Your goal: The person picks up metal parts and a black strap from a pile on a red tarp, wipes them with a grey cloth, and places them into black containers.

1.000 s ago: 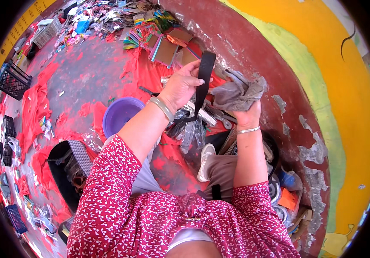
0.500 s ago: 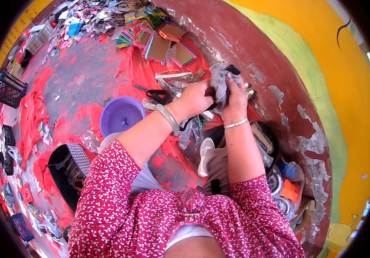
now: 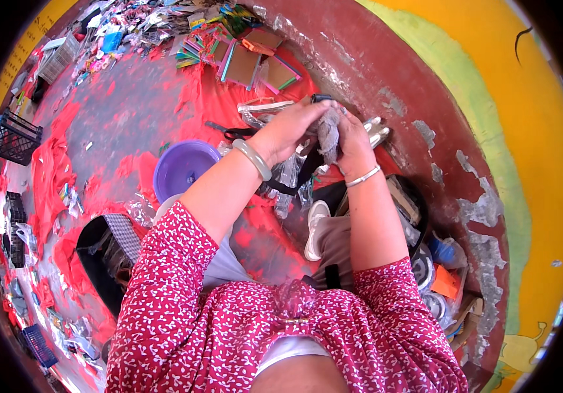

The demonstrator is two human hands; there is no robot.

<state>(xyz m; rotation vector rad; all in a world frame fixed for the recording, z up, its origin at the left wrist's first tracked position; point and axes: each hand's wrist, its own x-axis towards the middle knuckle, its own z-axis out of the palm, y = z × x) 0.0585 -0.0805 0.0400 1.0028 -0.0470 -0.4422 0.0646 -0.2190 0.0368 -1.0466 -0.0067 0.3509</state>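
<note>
Both hands are held together in front of me over a crumpled grey cloth (image 3: 328, 136). My left hand (image 3: 289, 132), with a pale bangle on the wrist, is closed at the cloth's left side. My right hand (image 3: 355, 145), wearing a silver bracelet, wraps the cloth from the right. A small dark end (image 3: 322, 98) of something sticks out above the fingers. Below the hands hangs a black strap (image 3: 306, 175); whether it joins that dark end is hidden by the cloth and fingers.
A purple basin (image 3: 186, 149) stands left of my forearm. Open dark bags (image 3: 101, 288) sit on both sides of my legs. Clear plastic wrapping (image 3: 285, 203) lies below my hands. Boards (image 3: 242, 65) are stacked ahead, and a peeling red wall (image 3: 425, 137) curves along the right.
The hands have come closer together and tilted, with the right hand slightly lower. The grey cloth now hangs lower between them, and more of the black strap shows below.
</note>
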